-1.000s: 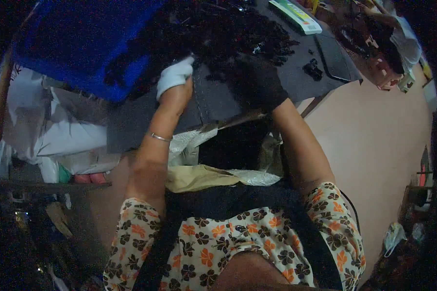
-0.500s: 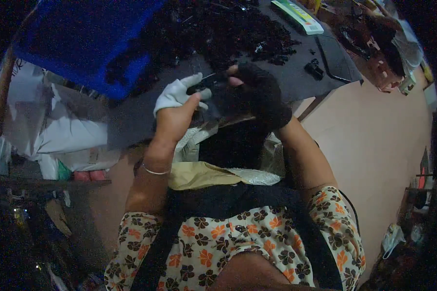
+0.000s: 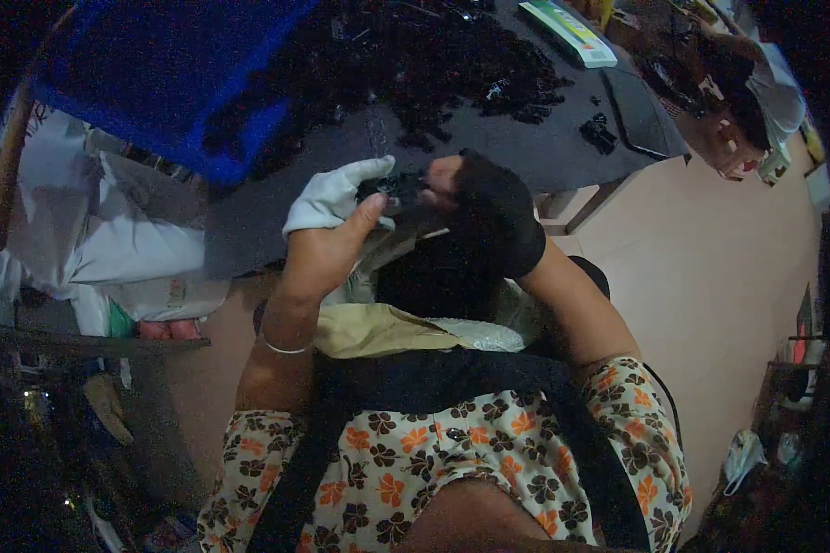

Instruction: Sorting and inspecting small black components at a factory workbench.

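Note:
My left hand [image 3: 341,207], in a white glove with the thumb bare, is closed round a small black part [image 3: 395,188] with a few shiny spots. The part looks like a little plastic or metal piece, and its kind is too dark to make out. My right hand [image 3: 489,207], in a black fingerless glove, brings its bare fingertips together at the part's right end. Whether those fingertips pinch the part itself or something smaller is blurred. Just beyond both hands spreads a heap of similar small black parts [image 3: 406,69] on the dark grey tabletop [image 3: 314,170].
A blue cloth or sheet [image 3: 157,83] covers the far left. White bags [image 3: 138,244] are beside the table at left. At the far right are a green-white box [image 3: 572,35], a loose black part [image 3: 598,135] and pinkish pieces [image 3: 733,147]. A tan wrapper [image 3: 369,332] is near my lap.
Both hands have lowered slightly toward me. My right fingers have moved down and closed in on the part, which now shows more plainly between the hands.

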`<state>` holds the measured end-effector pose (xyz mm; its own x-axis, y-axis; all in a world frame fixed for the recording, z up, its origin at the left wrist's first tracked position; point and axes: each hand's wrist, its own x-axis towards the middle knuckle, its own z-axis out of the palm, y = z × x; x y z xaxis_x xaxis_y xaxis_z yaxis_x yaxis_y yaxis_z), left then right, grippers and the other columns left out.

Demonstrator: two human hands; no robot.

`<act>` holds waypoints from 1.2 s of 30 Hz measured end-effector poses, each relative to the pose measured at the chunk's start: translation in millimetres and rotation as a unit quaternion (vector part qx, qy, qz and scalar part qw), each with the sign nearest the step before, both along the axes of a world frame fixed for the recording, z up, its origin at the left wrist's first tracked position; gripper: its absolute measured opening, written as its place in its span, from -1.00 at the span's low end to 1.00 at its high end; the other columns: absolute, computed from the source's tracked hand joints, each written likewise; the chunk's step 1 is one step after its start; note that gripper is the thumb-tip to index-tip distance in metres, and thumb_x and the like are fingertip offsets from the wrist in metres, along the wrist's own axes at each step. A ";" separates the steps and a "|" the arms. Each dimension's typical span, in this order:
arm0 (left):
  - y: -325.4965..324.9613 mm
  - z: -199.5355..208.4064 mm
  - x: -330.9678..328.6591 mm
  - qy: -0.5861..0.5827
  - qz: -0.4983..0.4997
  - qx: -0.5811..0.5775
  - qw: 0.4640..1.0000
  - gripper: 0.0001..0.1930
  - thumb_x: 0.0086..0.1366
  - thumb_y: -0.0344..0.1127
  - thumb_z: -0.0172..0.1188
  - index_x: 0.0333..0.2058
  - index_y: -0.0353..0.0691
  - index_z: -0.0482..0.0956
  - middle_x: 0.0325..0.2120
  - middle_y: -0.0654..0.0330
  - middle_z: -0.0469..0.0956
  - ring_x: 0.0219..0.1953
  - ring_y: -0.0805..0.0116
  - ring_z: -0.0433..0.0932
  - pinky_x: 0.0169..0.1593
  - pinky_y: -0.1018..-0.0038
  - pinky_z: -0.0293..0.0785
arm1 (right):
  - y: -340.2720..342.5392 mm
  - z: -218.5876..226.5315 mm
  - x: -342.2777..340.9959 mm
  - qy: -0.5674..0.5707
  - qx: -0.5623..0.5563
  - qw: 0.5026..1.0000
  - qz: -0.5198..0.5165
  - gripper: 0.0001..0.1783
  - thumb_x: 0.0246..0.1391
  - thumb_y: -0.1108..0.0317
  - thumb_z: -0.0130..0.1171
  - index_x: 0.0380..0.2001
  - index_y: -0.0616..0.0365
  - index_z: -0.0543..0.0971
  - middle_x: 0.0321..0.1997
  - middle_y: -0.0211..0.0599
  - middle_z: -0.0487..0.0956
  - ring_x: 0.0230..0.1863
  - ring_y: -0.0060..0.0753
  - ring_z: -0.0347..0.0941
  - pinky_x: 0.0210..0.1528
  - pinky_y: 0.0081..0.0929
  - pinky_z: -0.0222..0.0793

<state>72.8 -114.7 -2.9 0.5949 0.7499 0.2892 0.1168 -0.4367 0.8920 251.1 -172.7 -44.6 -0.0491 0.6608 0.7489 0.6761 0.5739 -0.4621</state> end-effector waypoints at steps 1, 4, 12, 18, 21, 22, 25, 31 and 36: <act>-2.3 0.1 -0.9 0.000 0.000 0.000 1.000 -0.74 0.16 -0.47 0.08 -0.14 -0.35 0.45 -0.31 0.15 0.46 -0.33 0.42 0.50 -0.31 0.57 0.48 | 0.8 -2.6 -0.4 -0.016 0.000 1.000 0.012 -0.81 -0.18 0.42 0.20 -0.42 0.15 0.46 -0.39 -0.17 0.48 -0.38 -0.12 0.45 -0.36 -0.38 0.38; -9.5 1.8 -3.0 -0.019 0.006 -0.053 0.998 -0.74 0.16 -0.47 0.09 -0.15 -0.38 0.43 -0.30 0.13 0.46 -0.33 0.43 0.50 -0.31 0.57 0.47 | -3.5 4.3 1.6 -0.078 0.040 0.995 0.054 -0.74 -0.26 0.43 0.20 -0.38 0.12 0.45 -0.34 -0.18 0.48 -0.38 -0.09 0.44 -0.37 -0.34 0.37; -11.9 3.1 -7.7 0.006 0.013 -0.034 0.999 -0.77 0.13 -0.45 0.14 -0.21 -0.36 0.45 -0.33 0.18 0.43 -0.43 0.51 0.45 -0.39 0.60 0.43 | -4.6 0.1 0.0 -0.141 0.066 0.988 0.015 -0.72 -0.32 0.40 0.16 -0.38 0.07 0.49 -0.30 -0.25 0.50 -0.32 -0.15 0.43 -0.31 -0.32 0.34; -9.2 -4.9 -8.9 0.030 0.014 -0.052 0.998 -0.78 0.10 -0.40 0.19 -0.25 -0.31 0.46 -0.36 0.21 0.43 -0.47 0.56 0.43 -0.48 0.64 0.36 | -5.9 2.8 1.5 -0.186 0.093 0.978 0.029 -0.75 -0.29 0.39 0.15 -0.39 0.05 0.51 -0.29 -0.29 0.50 -0.29 -0.18 0.42 -0.25 -0.33 0.32; -9.2 -11.4 -13.3 -0.001 0.038 -0.132 0.991 -0.80 0.08 -0.40 0.20 -0.29 -0.28 0.49 -0.38 0.19 0.46 -0.42 0.50 0.44 -0.38 0.58 0.38 | -2.6 4.4 -4.6 -0.107 0.045 0.993 0.030 -0.72 -0.26 0.37 0.20 -0.35 0.11 0.51 -0.28 -0.25 0.50 -0.28 -0.16 0.43 -0.22 -0.35 0.33; -7.7 -17.1 -14.6 -0.001 0.039 -0.132 0.991 -0.80 0.08 -0.40 0.20 -0.29 -0.28 0.49 -0.38 0.19 0.46 -0.42 0.50 0.44 -0.38 0.58 0.38 | -1.8 3.6 -7.8 -0.007 -0.020 0.999 0.027 -0.70 -0.23 0.34 0.23 -0.32 0.14 0.51 -0.28 -0.21 0.51 -0.27 -0.17 0.44 -0.20 -0.36 0.34; -7.8 -23.3 -14.5 -0.001 0.064 0.111 0.992 -0.83 0.05 -0.43 0.21 -0.33 -0.27 0.51 -0.39 0.16 0.48 -0.34 0.42 0.45 -0.27 0.52 0.37 | -6.9 3.7 -10.7 0.203 -0.275 0.934 0.104 -0.62 -0.17 0.29 0.26 -0.24 0.20 0.50 -0.29 -0.13 0.51 -0.25 -0.20 0.45 -0.17 -0.38 0.35; -14.3 -19.9 -17.4 0.082 0.066 0.168 0.980 -0.82 0.01 -0.47 0.22 -0.34 -0.27 0.53 -0.38 0.13 0.49 -0.30 0.33 0.45 -0.20 0.48 0.35 | -3.4 -1.2 -11.1 0.159 -0.264 0.945 0.111 -0.62 -0.17 0.24 0.27 -0.27 0.22 0.52 -0.30 -0.11 0.52 -0.25 -0.22 0.47 -0.20 -0.40 0.37; -17.1 -16.8 -23.2 0.077 0.054 -0.047 0.994 -0.72 -0.04 -0.45 0.24 -0.27 -0.28 0.51 -0.37 0.14 0.48 -0.27 0.31 0.45 -0.19 0.42 0.37 | -5.0 7.5 -11.3 0.098 -0.265 0.955 0.086 -0.65 -0.18 0.21 0.26 -0.35 0.23 0.54 -0.36 -0.08 0.52 -0.30 -0.18 0.48 -0.24 -0.40 0.37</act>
<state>49.7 -131.8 -19.7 0.5414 0.8312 0.1265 0.2972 -0.3300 0.8960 239.8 -177.7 -37.1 -0.0849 0.9445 0.3175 0.4631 0.3195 -0.8267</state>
